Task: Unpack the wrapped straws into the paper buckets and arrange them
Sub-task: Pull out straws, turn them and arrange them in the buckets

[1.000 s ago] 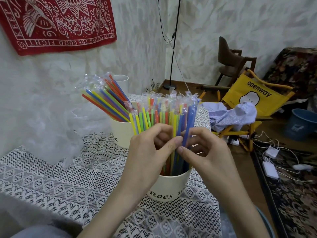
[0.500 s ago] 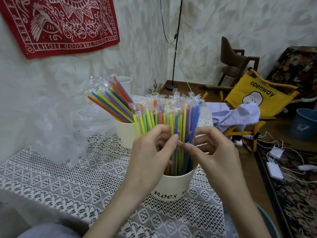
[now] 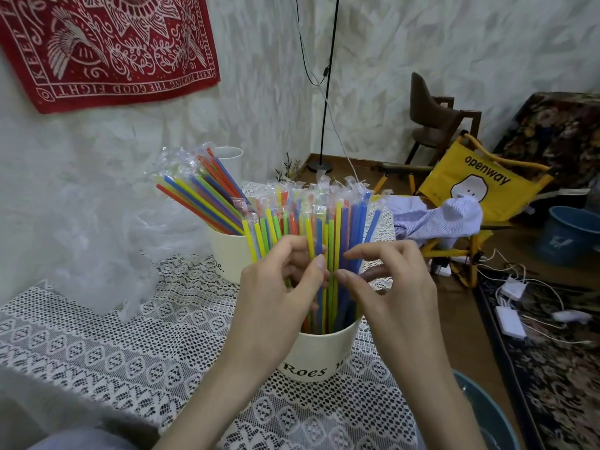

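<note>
Both hands are in the near bucket [image 3: 319, 355] mid-frame: left hand [image 3: 276, 297] pinching a few wrapped straws [image 3: 319, 228], right hand [image 3: 389, 287] pinching a green one [image 3: 331, 241].

Look to your far left: a red printed cloth [image 3: 107, 47] hangs on the white textured wall [image 3: 422, 37]. In the far corner a black lamp pole [image 3: 328, 79] stands on the wooden floor [image 3: 350, 164]. To your right sit a brown chair [image 3: 431, 121] and a yellow folding chair [image 3: 470, 183], with a patterned rug [image 3: 552, 368] nearer you.
</note>
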